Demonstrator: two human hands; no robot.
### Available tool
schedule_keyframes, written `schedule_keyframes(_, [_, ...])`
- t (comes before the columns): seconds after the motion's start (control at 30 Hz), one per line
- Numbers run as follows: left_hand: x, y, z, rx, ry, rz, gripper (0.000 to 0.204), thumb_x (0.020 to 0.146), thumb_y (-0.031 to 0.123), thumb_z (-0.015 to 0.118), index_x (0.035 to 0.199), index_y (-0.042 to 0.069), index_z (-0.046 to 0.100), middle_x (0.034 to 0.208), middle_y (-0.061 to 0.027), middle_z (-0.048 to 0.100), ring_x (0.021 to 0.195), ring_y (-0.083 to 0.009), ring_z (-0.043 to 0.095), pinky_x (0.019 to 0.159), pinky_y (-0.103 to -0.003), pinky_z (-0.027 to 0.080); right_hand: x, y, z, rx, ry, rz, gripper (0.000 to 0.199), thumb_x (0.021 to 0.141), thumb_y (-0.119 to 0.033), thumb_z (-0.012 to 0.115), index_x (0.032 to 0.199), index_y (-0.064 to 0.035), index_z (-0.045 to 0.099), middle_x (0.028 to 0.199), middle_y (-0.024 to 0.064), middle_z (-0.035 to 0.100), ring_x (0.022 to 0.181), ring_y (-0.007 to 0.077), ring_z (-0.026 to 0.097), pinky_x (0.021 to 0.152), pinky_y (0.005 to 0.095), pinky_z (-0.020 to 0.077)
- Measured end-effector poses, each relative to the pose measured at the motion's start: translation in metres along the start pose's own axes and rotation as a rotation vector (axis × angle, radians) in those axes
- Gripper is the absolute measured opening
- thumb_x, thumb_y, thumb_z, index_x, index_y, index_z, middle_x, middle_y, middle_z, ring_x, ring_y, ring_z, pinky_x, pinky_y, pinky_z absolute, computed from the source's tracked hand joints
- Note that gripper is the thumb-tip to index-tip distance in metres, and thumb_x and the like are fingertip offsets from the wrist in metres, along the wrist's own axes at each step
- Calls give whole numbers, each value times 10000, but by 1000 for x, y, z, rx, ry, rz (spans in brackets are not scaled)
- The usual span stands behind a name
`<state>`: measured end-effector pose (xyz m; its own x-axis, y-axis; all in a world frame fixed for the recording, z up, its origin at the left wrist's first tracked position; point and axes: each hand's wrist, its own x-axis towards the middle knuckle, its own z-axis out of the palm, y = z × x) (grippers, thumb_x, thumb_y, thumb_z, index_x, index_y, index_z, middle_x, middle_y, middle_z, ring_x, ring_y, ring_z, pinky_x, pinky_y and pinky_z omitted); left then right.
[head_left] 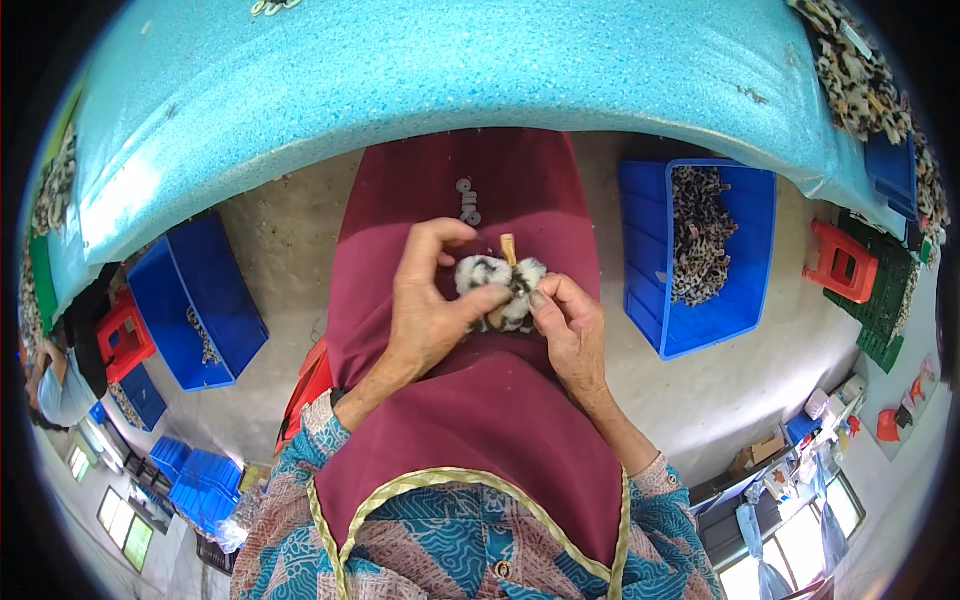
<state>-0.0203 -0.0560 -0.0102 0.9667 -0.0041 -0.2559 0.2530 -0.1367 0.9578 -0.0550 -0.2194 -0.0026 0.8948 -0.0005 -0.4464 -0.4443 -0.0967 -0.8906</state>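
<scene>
A small fluffy black-and-white plush piece (486,272) with a tan ribbon loop (509,249) at its top is held over my lap. My left hand (428,300) has its thumb pressed on the front of the piece, while its index finger curves away above it. The other left fingers are partly hidden. With thumb and index finger, my right hand (573,325) pinches the right side of the plush near its middle. Several small pale discs (468,202) lie in a line on the maroon apron (400,210), just beyond my hands.
A blue table cover (450,70) spans the far side. A blue bin (648,260) of spotted plush pieces (700,235) stands at right, another blue bin (165,290) at left. Red stools (842,262) stand farther out. Another person (68,385) sits at far left.
</scene>
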Motion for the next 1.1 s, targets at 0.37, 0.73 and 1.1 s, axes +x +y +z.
schedule_keyframes(0.37, [-11,2,6,593,-254,426,494,495,284,823,910,85,643,1179,-62,473,1120,-331,395,873,-463,370,-8,-16,13,39,27,19,44,834,-33,553,817,7,544,684,-13,509,602,43,452,527,205,380])
schedule_keyframes(0.73, [2,-1,-22,-1227,-658,-544,422,660,38,716,1048,-86,606,1371,-104,390,1104,-241,523,997,-401,390,27,-39,-13,212,-243,-32,279,883,-128,549,1129,2,547,1016,64,580,909,111,554,756,238,469])
schedule_keyframes(1.1, [-12,11,-39,-768,-609,-519,740,536,18,764,1222,-26,487,1214,-85,513,1103,-206,511,949,-340,421,11,-27,-4,215,-204,195,210,817,32,567,1027,26,555,817,23,606,725,65,565,674,198,471])
